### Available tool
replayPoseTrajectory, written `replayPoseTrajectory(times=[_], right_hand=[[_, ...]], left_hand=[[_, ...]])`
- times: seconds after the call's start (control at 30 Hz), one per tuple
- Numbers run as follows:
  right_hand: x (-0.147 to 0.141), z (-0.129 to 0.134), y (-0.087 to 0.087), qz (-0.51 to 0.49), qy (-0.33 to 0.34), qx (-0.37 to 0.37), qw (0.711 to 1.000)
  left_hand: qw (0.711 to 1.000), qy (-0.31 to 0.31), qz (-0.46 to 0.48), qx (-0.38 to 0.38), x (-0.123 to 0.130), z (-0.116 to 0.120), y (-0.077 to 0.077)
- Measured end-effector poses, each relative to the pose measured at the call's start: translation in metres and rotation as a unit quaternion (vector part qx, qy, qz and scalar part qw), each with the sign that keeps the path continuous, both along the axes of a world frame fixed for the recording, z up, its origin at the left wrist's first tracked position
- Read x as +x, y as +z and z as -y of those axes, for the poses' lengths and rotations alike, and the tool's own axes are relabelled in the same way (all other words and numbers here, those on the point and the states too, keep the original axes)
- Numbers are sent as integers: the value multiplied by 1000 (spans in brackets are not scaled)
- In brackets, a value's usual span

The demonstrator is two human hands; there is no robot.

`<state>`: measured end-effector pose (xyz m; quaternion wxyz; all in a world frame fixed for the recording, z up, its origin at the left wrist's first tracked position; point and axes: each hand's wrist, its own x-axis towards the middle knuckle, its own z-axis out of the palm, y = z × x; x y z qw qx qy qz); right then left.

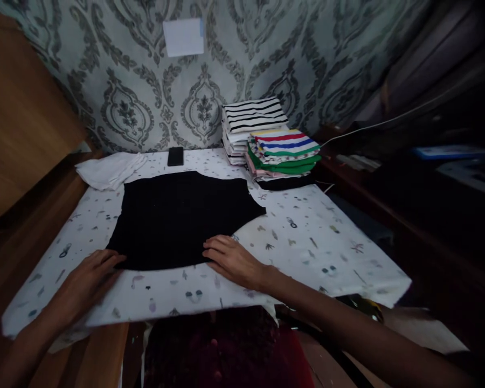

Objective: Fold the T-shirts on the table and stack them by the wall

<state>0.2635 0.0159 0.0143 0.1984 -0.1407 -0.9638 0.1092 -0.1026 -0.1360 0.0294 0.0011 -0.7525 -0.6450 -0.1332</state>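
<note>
A black garment [178, 221], looking like a sleeveless top, lies spread flat on a table covered with a white printed cloth [299, 242]. Its narrower straps or shoulder end points to the right. My left hand [92, 275] rests at the garment's near left corner, fingers stretched out with the tips on the fabric; the thumb is partly hidden. On the near edge, farther right, my right hand [234, 264] lies palm down, its fingers extended over the black fabric.
Behind the garment lie a white folded cloth [111, 170] and a black phone [175, 156]. Two stacks of folded clothes stand at the back right: one topped by a striped black-and-white piece [254, 115], the other by a multicoloured striped piece [285, 144]. A wooden panel [24, 118] rises at left.
</note>
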Motion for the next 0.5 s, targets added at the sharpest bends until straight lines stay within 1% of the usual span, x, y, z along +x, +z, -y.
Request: replayPoseTrajectory(times=[0.13,0.23,0.3,0.37,0.43,0.5], right_hand=[[0,-2,0,-20,7,22,1000],[3,-5,0,-34,13,15,999],[5,-8,2,-34,21,0,999],[5,-11,3,-26,30,-24,999],[4,-14,4,-15,32,-45,998],[2,-16,3,-10,21,-54,998]], left_hand=[[999,-3,-43,4,3,-4,8],[999,5,-36,-5,6,-8,13],[1000,13,4,-16,3,-11,15],[997,32,64,-27,-1,-15,17],[988,64,136,-47,-7,-18,17],[971,99,206,-65,-12,-23,18]])
